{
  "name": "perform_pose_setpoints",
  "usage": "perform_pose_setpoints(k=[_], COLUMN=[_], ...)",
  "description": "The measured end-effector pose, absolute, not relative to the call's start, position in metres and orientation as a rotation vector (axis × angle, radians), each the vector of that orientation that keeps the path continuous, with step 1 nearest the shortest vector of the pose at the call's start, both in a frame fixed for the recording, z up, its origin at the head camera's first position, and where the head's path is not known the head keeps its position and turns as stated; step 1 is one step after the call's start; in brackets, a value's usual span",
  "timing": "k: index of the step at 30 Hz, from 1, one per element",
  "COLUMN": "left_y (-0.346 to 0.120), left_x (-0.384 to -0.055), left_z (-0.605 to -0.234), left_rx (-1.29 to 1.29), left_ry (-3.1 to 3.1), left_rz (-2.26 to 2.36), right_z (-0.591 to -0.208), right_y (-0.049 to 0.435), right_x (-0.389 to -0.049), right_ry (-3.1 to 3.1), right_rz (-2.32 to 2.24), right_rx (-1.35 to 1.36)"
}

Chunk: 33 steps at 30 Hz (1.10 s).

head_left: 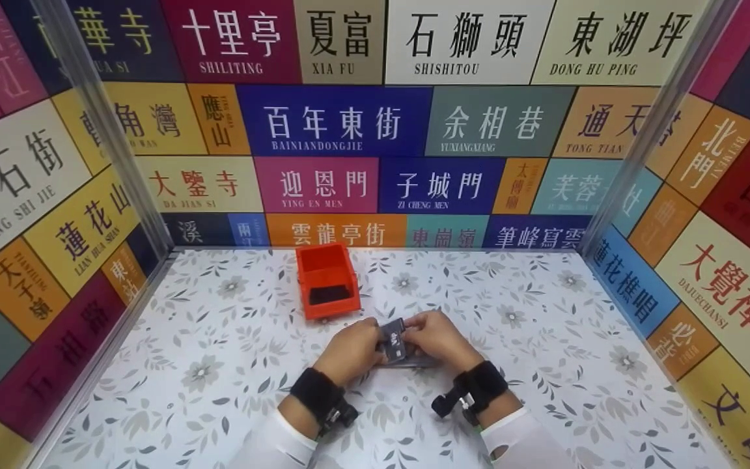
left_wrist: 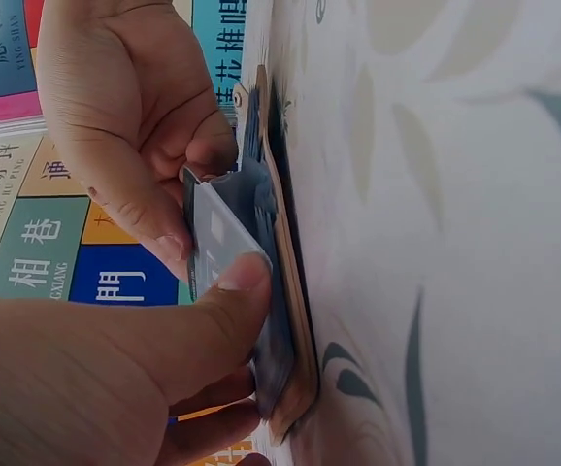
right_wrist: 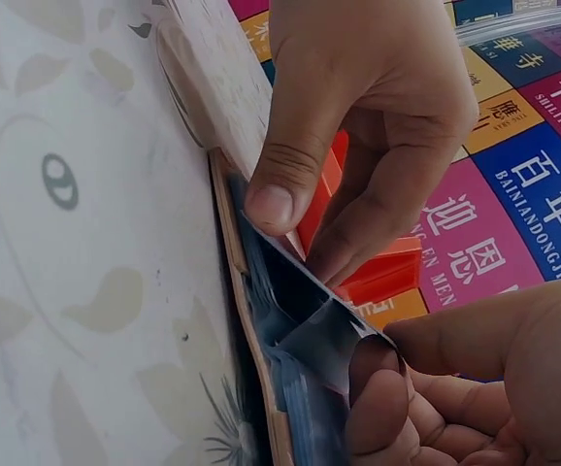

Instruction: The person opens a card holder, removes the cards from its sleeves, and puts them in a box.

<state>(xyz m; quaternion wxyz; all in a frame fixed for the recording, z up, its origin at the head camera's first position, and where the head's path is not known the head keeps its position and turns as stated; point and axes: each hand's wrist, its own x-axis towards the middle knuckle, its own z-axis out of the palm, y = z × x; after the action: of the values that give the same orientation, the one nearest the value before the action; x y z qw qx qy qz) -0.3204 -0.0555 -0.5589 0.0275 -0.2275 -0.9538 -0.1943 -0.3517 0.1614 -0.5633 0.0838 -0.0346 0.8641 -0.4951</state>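
Between both hands a dark bank card (head_left: pixel 393 342) with white print lies in or against a clear sleeve of a small card holder (right_wrist: pixel 232 209). Tan edges show on the holder's cover, which lies low over the table, and several bluish plastic sleeves (left_wrist: pixel 271 340) stand up from it. My left hand (head_left: pixel 353 348) pinches the raised sleeve and card, thumb on the near face and fingers behind. At the other end, my right hand (head_left: pixel 437 339) pinches the sleeve's upper edge. I cannot tell how far the card sits inside the sleeve.
Behind my left hand stands an orange-red plastic bin (head_left: pixel 328 280) with something black inside. Printed floral paper (head_left: pixel 206 365) covers the tabletop. Panels with colourful place-name signs (head_left: pixel 342 120) rise at the back and both sides.
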Motion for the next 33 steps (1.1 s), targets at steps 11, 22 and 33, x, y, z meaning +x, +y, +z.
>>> perform_pose_setpoints(k=[11, 22, 33], left_y=[-0.053, -0.052, -0.051], left_x=[-0.319, -0.32, -0.327], left_z=[-0.56, -0.559, -0.558], left_rx=[-0.759, -0.788, -0.746], left_ry=[-2.917, -2.888, -2.729], left_rz=[-0.554, -0.495, -0.611], right_z=[-0.562, -0.557, -0.547], right_y=[0.161, 0.167, 0.175], right_x=[-0.35, -0.353, -0.361], right_ry=[2.578, 2.693, 2.791], right_rz=[-1.463, -1.47, -1.711], right_rx=[-0.123, -0.044, -0.055])
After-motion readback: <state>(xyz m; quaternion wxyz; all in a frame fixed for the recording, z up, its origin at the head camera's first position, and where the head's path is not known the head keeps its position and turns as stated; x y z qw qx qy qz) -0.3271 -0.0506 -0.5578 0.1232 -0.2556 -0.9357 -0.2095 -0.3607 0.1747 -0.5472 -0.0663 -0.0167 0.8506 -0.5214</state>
